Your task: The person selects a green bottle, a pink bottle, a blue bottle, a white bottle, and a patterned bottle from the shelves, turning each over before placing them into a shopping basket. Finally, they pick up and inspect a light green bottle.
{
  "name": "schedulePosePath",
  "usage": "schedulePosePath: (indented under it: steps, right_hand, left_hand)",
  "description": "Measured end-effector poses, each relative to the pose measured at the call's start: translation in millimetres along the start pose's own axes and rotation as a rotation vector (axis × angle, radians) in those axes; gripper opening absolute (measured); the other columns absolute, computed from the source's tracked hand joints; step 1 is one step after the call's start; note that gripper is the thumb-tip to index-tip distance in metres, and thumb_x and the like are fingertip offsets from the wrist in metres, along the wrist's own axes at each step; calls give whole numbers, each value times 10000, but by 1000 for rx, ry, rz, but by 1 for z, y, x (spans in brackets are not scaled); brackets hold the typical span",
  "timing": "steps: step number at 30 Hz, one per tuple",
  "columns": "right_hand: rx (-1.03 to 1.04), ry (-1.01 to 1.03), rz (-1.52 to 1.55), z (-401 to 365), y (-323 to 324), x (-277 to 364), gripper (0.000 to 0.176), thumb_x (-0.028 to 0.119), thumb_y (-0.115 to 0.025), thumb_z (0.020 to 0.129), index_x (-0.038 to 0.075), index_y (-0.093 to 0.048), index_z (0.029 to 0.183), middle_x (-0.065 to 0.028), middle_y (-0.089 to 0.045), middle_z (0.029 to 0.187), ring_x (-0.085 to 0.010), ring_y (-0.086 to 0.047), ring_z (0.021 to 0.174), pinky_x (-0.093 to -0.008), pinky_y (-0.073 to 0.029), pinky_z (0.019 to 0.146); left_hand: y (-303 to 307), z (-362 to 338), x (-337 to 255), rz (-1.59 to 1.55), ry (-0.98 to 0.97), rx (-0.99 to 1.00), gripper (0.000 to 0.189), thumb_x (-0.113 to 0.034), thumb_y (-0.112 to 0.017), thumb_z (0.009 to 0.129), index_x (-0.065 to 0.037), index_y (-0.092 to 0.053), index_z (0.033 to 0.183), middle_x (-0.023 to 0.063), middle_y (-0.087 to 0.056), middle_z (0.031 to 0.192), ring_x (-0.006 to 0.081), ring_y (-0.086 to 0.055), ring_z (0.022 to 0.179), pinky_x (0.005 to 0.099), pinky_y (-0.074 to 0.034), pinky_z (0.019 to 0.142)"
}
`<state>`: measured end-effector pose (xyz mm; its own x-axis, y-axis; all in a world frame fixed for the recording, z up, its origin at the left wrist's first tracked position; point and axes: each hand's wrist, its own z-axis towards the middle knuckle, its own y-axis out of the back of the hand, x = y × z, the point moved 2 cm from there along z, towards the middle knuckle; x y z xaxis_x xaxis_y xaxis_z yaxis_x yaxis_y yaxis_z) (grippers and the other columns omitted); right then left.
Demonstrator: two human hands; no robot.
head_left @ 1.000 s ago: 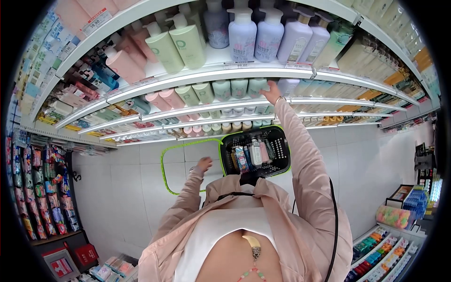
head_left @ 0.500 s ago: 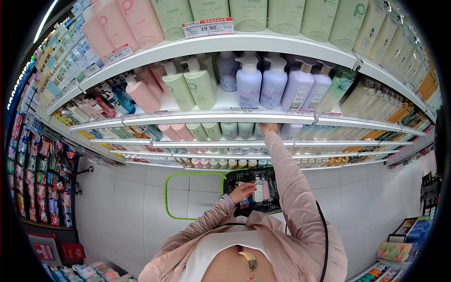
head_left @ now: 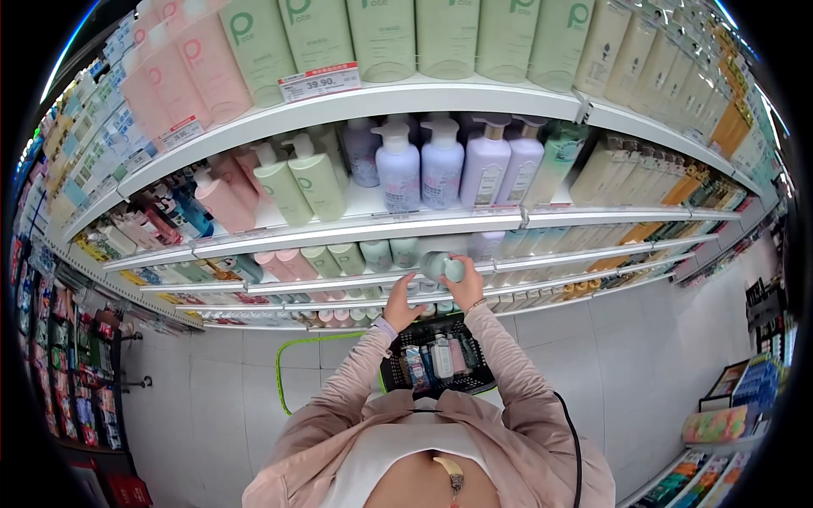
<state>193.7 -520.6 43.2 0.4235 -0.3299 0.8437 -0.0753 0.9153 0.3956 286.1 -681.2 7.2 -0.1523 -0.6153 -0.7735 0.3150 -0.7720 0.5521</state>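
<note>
A pale green pump bottle (head_left: 436,266) is held by my right hand (head_left: 465,284) in front of the third shelf, its pump end pointing toward me. My left hand (head_left: 402,303) is raised just left of that bottle, fingers apart, with nothing in it. Beneath both hands a black basket (head_left: 389,374) with a green handle (head_left: 280,381) holds a white bottle (head_left: 442,357), a pink bottle (head_left: 458,354) and some packets (head_left: 416,366).
Shelves (head_left: 373,227) curve across the front. They carry purple pump bottles (head_left: 400,173), green bottles (head_left: 320,184) and pink bottles (head_left: 224,203). A rack of small packets (head_left: 85,364) stands at the left, and boxed goods (head_left: 760,385) at the right. Tiled floor (head_left: 229,381) lies below.
My right hand has come back from the shelf with the pale green bottle. My left hand has risen from the basket and opened beside the bottle. The view has shifted.
</note>
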Motion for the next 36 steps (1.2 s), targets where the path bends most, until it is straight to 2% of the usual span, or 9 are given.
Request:
schedulePosePath:
  steps: [7,12,16,18,22,24,29,32,36]
  right_hand:
    - [144,-3,28,-33,66,82,580,295,-757,628,82,-488,1095,-172,-616,886,-315,-616,830,-364,-490,696]
    - [252,-6,-91,-29,107,150,554,203,-762,638,28,-492,1090,-157,-630,921,-229,-630,866,-301,-488,735]
    - [236,-9,187,-28,122,153,564,258,-702,708,84,-424,1167,-142,-631,939,-271,-607,926,-339,-488,729]
    - [266,-40,512,-39,116,137,569,207,-658,759,70,-360,1224,-138,-555,1118,-234,-514,1078,-345,-443,822]
    - [448,-416,1190,-108,67,110,629,301,-567,844,80,-232,1328,-127,-349,1306,-267,-374,1201,-394,-393,920]
    - [419,-594,1514,-129,59,146,643,315,-546,855,59,-195,1329,-130,-358,1295,-269,-384,1195,-397,-387,944]
    - [405,-463,1214,-142,53,135,767,475,-535,815,44,-185,1343,-130,-373,1298,-308,-397,1183,-492,-364,948]
    - [613,-605,1431,-162,56,142,791,578,-462,804,31,-236,1329,-153,-403,1273,-339,-440,1139,-491,-362,950]
    - [824,-714,1596,-173,55,154,946,759,-286,723,28,-267,1324,-177,-423,1255,-374,-464,1102,-509,-373,932]
  left_hand:
    - [2,8,-76,-57,-88,222,988,-307,-846,471,-32,-329,1267,157,-479,1184,314,-474,1092,394,-372,925]
    - [16,-9,-130,-431,-51,197,920,-254,-846,496,-15,-349,1233,124,-490,1144,221,-495,1051,340,-406,874]
    - [25,-19,-165,-795,14,135,809,-251,-806,580,-7,-365,1213,90,-501,1115,174,-490,1022,309,-395,873]
    - [36,-19,-175,-1016,89,102,742,-290,-770,637,-1,-382,1200,79,-509,1100,164,-494,1003,298,-395,865]
    - [60,-17,-179,-1144,280,90,631,-320,-674,747,3,-383,1205,79,-513,1096,148,-497,988,281,-411,836]
    - [64,-20,-176,-1120,319,68,597,-319,-630,789,5,-373,1220,88,-507,1107,151,-498,994,278,-419,827]
    - [67,-22,-170,-1193,347,154,594,-430,-498,846,7,-375,1230,116,-512,1128,190,-525,997,315,-437,840]
    - [72,-17,-180,-1207,359,192,713,-577,-412,825,-14,-366,1260,148,-491,1190,261,-523,1040,375,-444,862]
    - [56,-16,-177,-1840,382,467,794,-657,-307,813,-47,-292,1321,184,-437,1246,335,-458,1119,443,-421,898]
